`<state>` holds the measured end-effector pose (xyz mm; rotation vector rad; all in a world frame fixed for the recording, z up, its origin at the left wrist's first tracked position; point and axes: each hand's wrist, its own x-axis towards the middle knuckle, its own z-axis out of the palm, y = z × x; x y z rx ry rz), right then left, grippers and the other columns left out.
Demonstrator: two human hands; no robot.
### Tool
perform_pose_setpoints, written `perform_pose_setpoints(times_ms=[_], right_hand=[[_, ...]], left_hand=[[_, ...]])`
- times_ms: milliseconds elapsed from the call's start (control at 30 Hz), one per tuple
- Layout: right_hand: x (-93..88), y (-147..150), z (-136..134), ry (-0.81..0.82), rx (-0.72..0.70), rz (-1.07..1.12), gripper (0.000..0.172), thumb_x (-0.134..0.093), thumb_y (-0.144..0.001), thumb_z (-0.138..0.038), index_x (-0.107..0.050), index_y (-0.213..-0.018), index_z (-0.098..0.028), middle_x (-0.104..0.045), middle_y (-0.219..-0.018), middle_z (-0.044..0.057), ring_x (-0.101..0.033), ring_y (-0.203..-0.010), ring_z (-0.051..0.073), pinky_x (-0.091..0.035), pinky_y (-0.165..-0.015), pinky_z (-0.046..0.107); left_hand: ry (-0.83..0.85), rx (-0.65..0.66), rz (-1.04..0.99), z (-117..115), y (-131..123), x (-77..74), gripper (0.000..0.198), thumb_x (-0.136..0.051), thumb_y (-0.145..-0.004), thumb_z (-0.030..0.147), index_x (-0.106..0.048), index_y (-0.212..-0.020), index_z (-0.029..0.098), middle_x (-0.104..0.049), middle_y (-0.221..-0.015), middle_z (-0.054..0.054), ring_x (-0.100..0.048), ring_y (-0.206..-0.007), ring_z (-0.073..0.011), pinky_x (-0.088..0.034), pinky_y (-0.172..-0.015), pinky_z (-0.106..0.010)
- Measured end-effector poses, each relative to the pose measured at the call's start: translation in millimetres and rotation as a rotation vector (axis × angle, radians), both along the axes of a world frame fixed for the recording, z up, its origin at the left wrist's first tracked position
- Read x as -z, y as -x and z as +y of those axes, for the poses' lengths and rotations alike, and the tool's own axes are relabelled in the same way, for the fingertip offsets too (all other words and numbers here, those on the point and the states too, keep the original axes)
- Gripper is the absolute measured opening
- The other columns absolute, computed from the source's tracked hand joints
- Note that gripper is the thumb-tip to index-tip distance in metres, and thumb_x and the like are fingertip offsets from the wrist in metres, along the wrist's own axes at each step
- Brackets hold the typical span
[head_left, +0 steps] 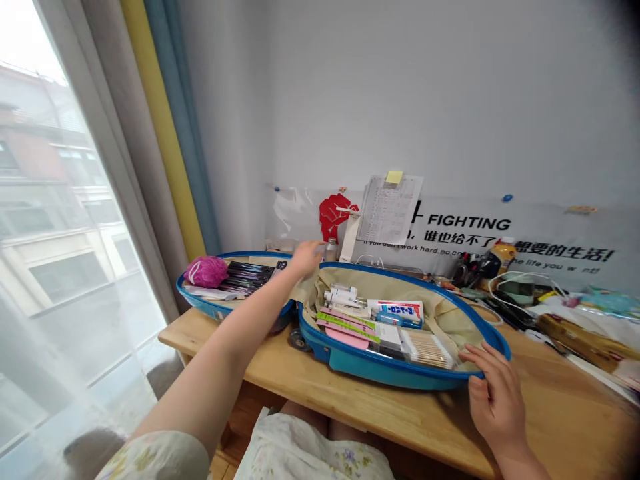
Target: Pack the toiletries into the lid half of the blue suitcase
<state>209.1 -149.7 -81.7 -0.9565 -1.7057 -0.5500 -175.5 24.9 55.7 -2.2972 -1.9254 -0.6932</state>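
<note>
A blue hard-shell suitcase [395,373] lies open on the wooden desk, one half at the left and the other before me. My right hand [497,390] holds the near right rim, fingers over the inside and thumb outside. My left hand [307,259] reaches across to the back, its fingers outstretched and slightly blurred beside a small bottle [331,251]; whether they touch cannot be made out. In the right half lie a toothpaste box [400,309], white tubes [343,297], a pack of cotton swabs [429,349] and a pink item [347,338]. The left half holds a purple bath puff [206,271] and dark packets [246,277].
A white upright box [349,238] stands behind the suitcase. At the desk's right are an orange-labelled bottle [501,253], pens [465,268], white cables [505,283] and a brown pouch [575,337]. Curtains [160,133] hang at the left by the window.
</note>
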Motion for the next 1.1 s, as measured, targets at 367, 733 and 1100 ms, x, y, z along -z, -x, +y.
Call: perform_pose_setpoints(times_ms=[367,733,1100], right_hand=[[1.1,0,0,0.009,-0.004,0.003,0.031,-0.038,-0.095,-0.04,-0.059,-0.108,-0.02,-0.064,-0.107,0.012,-0.052,-0.12,0.033,-0.042,-0.099,0.054],[0.2,2,-2,0.025,0.011,0.013,0.031,-0.037,-0.096,-0.04,-0.059,-0.106,-0.021,-0.064,-0.106,0.011,-0.053,-0.119,0.031,-0.044,-0.096,0.054],[-3.9,8,-8,0.022,-0.011,0.025,0.028,-0.039,-0.095,-0.034,-0.059,-0.11,-0.021,-0.064,-0.11,0.011,-0.051,-0.121,0.03,-0.042,-0.098,0.052]], left_hand=[[0.161,-0.803,-0.126,-70,207,14.9,0.076,-0.067,-0.067,0.054,-0.05,-0.132,0.018,-0.03,-0.149,-0.03,-0.023,-0.134,-0.0578,-0.035,-0.086,-0.074],[-0.023,-0.654,-0.287,-69,171,-13.1,0.05,-0.048,-0.087,0.03,-0.039,-0.131,0.007,-0.044,-0.132,-0.023,-0.053,-0.116,-0.0405,-0.045,-0.094,-0.054],[-0.017,0.331,-0.196,-54,-128,-23.7,0.038,-0.059,-0.079,0.016,-0.048,-0.116,0.02,-0.055,-0.119,-0.008,-0.061,-0.104,-0.0196,-0.049,-0.092,-0.031]])
